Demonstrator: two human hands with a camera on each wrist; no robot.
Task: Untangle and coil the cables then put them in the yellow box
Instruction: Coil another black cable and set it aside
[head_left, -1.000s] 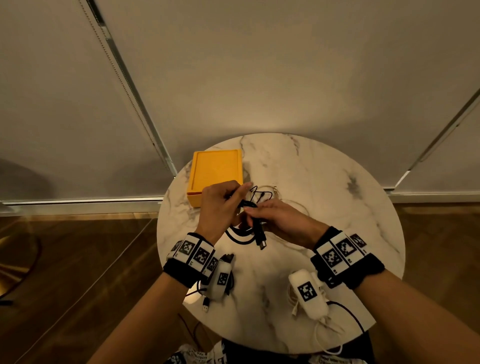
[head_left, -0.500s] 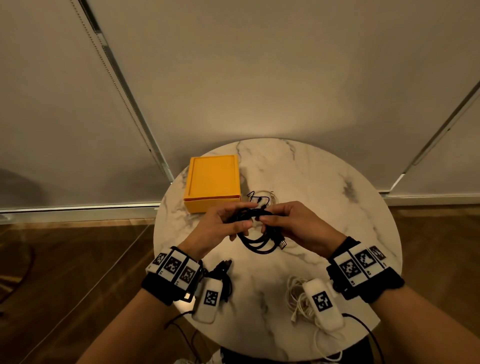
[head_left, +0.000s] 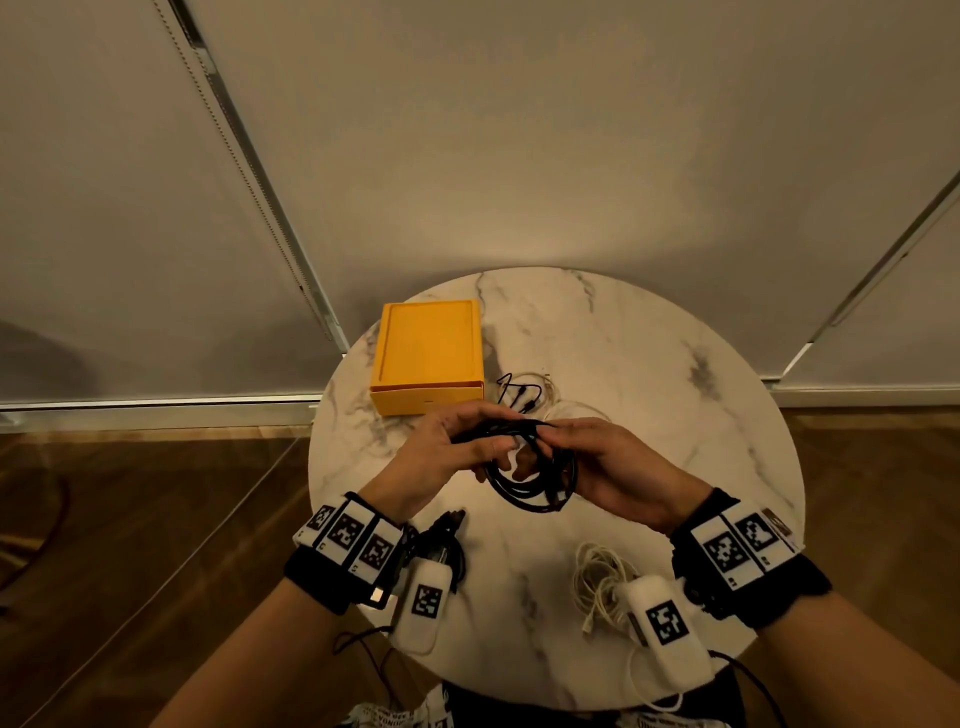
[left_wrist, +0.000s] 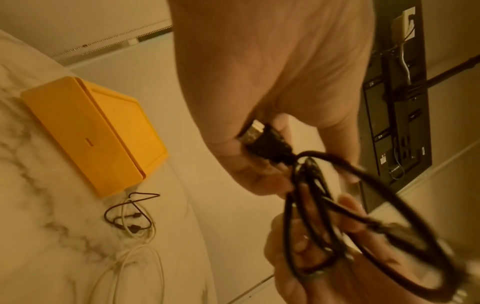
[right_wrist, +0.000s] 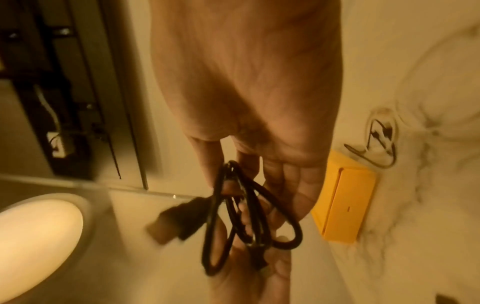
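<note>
Currently a black cable (head_left: 530, 475) is being held above the marble table (head_left: 675, 415) as a bundle of loops, gripped from both sides so that the turns are kept from springing apart. One USB plug (left_wrist: 255, 131) is being pinched between the thumb and fingers of the left hand (head_left: 447, 452), probably so that the loose end is kept under control, while the loops are being hung just below those fingertips. The right hand (head_left: 608, 467) is curled around the opposite side of the bundle, the strands being passed between its fingers (right_wrist: 293, 197); the second plug is seen there as a blur, so its exact seat cannot be told. The yellow box (head_left: 428, 356) is being left lying just beyond the left fingertips, lid apparently closed, so it would likely have to be opened before anything is stowed. A small tangle of thin cables (head_left: 524, 392) is being left on the table just past both sets of fingertips, beside the box, seemingly for later handling
</note>
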